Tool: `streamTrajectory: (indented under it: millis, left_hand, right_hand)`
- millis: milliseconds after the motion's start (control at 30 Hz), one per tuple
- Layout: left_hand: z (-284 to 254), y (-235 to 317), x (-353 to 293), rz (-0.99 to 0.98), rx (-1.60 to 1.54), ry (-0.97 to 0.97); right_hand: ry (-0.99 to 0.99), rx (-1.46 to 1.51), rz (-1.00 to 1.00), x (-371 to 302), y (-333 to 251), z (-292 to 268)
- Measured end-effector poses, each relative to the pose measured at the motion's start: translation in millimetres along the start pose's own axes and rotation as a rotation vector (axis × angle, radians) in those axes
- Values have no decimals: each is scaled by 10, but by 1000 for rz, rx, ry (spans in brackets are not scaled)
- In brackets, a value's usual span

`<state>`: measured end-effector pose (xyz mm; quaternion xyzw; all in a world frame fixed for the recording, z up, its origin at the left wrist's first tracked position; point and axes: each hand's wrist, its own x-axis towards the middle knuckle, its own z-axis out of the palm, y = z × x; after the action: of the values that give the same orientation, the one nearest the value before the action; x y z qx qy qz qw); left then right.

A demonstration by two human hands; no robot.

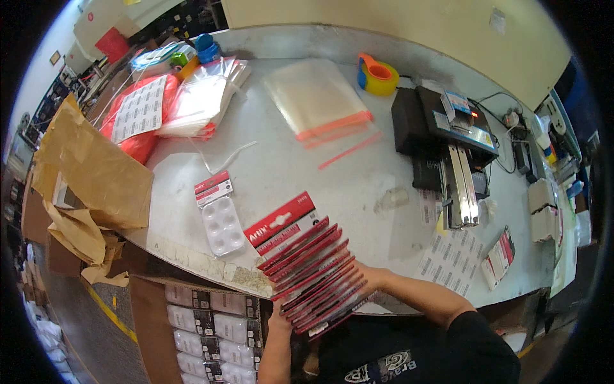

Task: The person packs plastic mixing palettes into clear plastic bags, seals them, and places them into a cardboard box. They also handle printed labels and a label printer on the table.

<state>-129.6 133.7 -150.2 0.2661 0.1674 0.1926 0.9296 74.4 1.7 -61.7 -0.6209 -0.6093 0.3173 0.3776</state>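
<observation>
A thick, fanned stack of red header cards [313, 275] is held at the near edge of the table, in front of my body. My left hand [279, 318] grips its left side from below, the fingers mostly hidden behind the cards. On the right side my right hand [372, 278] closes around the stack, and its fingertips are also hidden. The farthest card stands out flat, with a white hang hole. Just left of the stack lies a white plastic paint palette [222, 225] with round wells, under a red header card.
Clear plastic bags [316, 99] with red edges lie mid-table. A black label machine [448, 128] stands right, a tape roll [377, 75] behind. Label sheets [453, 259] and a small red-and-white pack [499, 259] lie near right. Brown paper [96, 166] and a carton [148, 320] of packed palettes are left.
</observation>
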Motion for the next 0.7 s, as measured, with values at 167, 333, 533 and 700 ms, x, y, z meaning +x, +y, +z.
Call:
streamTrajectory:
  millis: [167,333,533,700]
  left_hand:
    - [-7,-116,116,51,-22,17]
    - [172,-26,104,268,-87,123]
    - [369,131,-236,195,-136,86]
    - [318,122,-800,140,-68,132]
  right_hand:
    - [-26,10,-117,115,161,-337]
    - [279,-717,444,718,744,-1444]
    - [-118,-1336,579,412,309,-606]
    - [-48,-1001,451,87,-195,-178]
